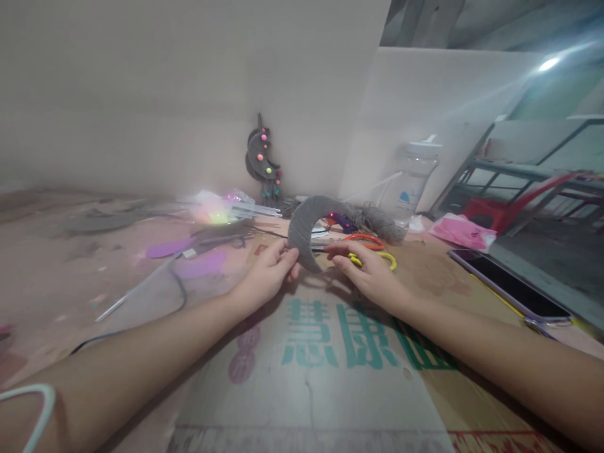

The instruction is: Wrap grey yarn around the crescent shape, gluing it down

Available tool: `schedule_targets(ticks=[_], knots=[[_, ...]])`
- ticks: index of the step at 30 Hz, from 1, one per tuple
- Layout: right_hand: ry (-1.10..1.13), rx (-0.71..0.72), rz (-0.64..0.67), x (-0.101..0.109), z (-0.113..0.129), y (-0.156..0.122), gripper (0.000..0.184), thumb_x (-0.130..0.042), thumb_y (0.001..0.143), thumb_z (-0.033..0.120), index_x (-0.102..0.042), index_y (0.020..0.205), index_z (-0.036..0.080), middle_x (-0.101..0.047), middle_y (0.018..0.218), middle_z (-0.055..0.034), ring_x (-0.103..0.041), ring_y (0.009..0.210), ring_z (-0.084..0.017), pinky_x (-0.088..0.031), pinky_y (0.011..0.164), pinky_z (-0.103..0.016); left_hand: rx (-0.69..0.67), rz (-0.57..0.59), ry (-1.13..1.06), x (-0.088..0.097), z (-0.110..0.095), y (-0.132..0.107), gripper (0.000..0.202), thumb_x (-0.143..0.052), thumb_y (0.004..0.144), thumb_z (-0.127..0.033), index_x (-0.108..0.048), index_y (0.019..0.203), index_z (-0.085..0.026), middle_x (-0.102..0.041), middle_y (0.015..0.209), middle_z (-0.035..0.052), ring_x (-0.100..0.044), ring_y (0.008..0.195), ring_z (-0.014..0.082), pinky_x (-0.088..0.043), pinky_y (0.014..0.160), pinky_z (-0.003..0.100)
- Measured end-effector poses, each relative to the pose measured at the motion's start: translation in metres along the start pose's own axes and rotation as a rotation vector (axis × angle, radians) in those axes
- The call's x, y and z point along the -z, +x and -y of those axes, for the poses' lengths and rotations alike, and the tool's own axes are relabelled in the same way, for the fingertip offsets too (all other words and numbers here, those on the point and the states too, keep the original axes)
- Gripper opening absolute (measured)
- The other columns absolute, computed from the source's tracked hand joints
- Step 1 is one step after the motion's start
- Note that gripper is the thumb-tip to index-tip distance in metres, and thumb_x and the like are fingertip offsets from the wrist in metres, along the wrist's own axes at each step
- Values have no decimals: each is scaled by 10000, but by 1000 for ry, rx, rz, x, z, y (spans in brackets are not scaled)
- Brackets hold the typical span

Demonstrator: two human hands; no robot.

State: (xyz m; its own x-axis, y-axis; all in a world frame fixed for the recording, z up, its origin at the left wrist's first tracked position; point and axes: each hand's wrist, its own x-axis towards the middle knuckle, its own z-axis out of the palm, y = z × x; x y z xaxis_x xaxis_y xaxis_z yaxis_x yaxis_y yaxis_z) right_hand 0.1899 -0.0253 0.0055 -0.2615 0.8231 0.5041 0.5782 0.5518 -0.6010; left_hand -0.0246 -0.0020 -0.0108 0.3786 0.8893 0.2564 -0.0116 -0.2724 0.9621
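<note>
A grey yarn-wrapped crescent (pixel 306 228) stands on edge in the middle of the table. My left hand (pixel 270 272) pinches its lower left side with fingers closed. My right hand (pixel 367 269) lies just right of the crescent's lower tip, fingers curled, and seems to hold a thin grey strand of yarn. A loose bundle of grey yarn (pixel 372 220) trails off behind the crescent. Scissors with yellow (pixel 384 258) and orange handles (pixel 365 239) lie under and behind my right hand.
A flattened cardboard sheet with green print (pixel 330 352) covers the table front. A phone (pixel 509 284) lies right, a clear water bottle (pixel 415 179) and pink bag (pixel 460 231) behind. A finished grey crescent with pompoms (pixel 262 160) hangs on the wall. Purple felt pieces (pixel 167 248), a cable (pixel 178 289).
</note>
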Motion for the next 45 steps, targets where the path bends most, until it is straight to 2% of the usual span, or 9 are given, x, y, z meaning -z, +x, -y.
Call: schedule_targets(ticks=[5, 11, 16, 23, 27, 30, 32, 39, 45], knots=[[58, 98, 37, -3, 12, -5, 179, -497, 942, 266, -660, 957, 194, -710, 967, -62, -643, 947, -198, -487, 877, -334, -60, 103, -9, -1, 1, -2, 302, -530, 916, -476, -508, 929, -174, -579, 625, -33, -530, 548, 99, -434, 561, 220], [406, -208, 174, -13, 12, -2, 221, -563, 899, 439, -565, 898, 219, -667, 858, -31, -627, 765, -182, -485, 652, -290, -48, 268, -73, -3, -2, -5, 351, -583, 879, -517, -562, 907, -167, -612, 706, 3, -569, 611, 119, -454, 576, 229], [639, -382, 374, -16, 7, 3, 399, -678, 808, 542, -513, 926, 198, -649, 785, -3, -540, 590, -113, -363, 502, -221, -6, 271, -21, -5, -11, -9, 208, -604, 869, -375, -558, 901, -175, -612, 760, -5, -567, 646, 120, -470, 611, 233], [672, -396, 381, -15, 8, 6, 360, -758, 751, 403, -525, 928, 194, -506, 572, 103, -421, 419, -52, -328, 400, -178, -20, 191, 41, -2, -8, -8, 230, -692, 761, -285, -593, 943, -184, -647, 897, 13, -596, 791, 149, -485, 721, 250], [703, -402, 262, -15, 13, 5, 342, -752, 744, 388, -526, 914, 195, -524, 557, 101, -453, 400, -57, -349, 388, -175, -141, 93, 82, -3, 6, -1, 224, -650, 779, -357, -629, 931, -195, -674, 870, 25, -626, 773, 189, -519, 742, 313], [742, -399, 131, -17, 18, 4, 331, -767, 720, 370, -523, 859, 196, -522, 582, 99, -447, 420, -44, -347, 400, -166, -245, 226, 320, -6, 1, 0, 196, -562, 872, -320, -704, 953, -213, -717, 1001, 24, -644, 957, 211, -481, 932, 340], [744, -397, 88, -18, 21, 3, 331, -777, 710, 365, -514, 815, 194, -514, 588, 98, -446, 431, -40, -344, 407, -164, -282, 239, 365, -7, -6, -4, 209, -587, 865, -347, -721, 958, -216, -733, 974, 11, -655, 919, 203, -504, 870, 306], [732, -340, 109, -19, 25, -2, 383, -676, 815, 537, -489, 911, 217, -562, 704, 59, -585, 584, -98, -477, 538, -221, -112, -117, 485, 3, -4, -4, 471, -502, 897, -551, -698, 651, -200, -654, 614, -9, -588, 589, 150, -455, 627, 273], [435, -191, 186, -10, 15, -2, 391, -490, 936, 551, -597, 901, 176, -638, 876, -39, -623, 838, -162, -504, 783, -298, -97, -181, 425, 7, -3, 1, 503, -509, 874, -594, -649, 610, -190, -647, 605, 8, -606, 606, 161, -452, 643, 280]])
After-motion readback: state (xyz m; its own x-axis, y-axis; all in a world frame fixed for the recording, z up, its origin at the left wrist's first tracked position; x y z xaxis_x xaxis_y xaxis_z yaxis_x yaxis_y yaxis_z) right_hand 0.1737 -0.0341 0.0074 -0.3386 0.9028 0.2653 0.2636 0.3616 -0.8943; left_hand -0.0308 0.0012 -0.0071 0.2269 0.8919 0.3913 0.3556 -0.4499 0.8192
